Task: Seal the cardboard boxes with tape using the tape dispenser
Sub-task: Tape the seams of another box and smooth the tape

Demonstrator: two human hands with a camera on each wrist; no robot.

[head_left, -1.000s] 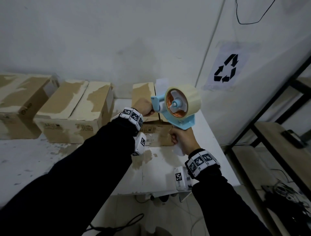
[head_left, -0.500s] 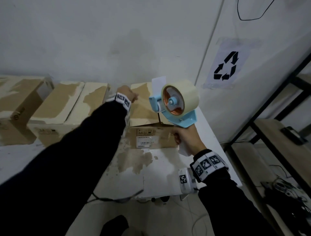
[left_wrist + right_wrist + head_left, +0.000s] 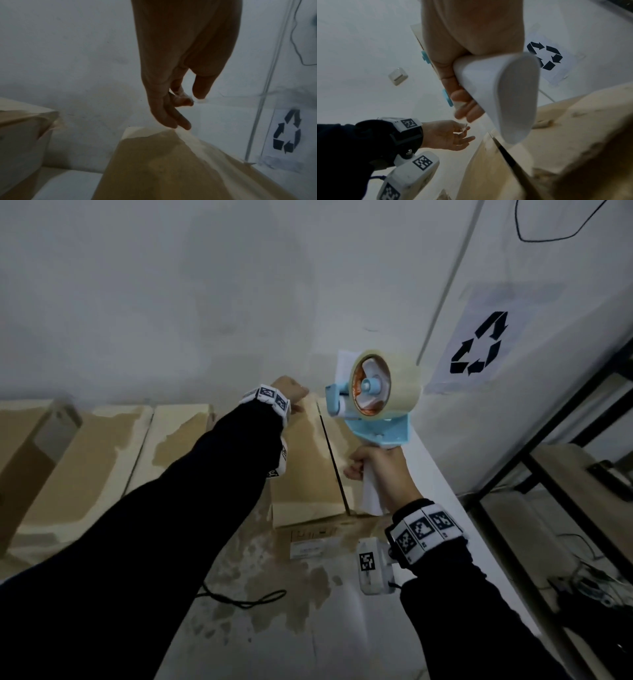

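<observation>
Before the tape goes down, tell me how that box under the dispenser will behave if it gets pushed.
The cardboard box looks small and probably light, so it may slide on the table. Its flaps are unsealed along the seam and may sag under pressure. The left hand hovers open at its far edge.

A packing or storage room is suggested: worn cardboard boxes [image 3: 102, 453] are lined along a bare white wall [image 3: 171, 285], a recycling sign [image 3: 479, 347] is taped up, metal shelving [image 3: 565, 440] stands alongside.
</observation>
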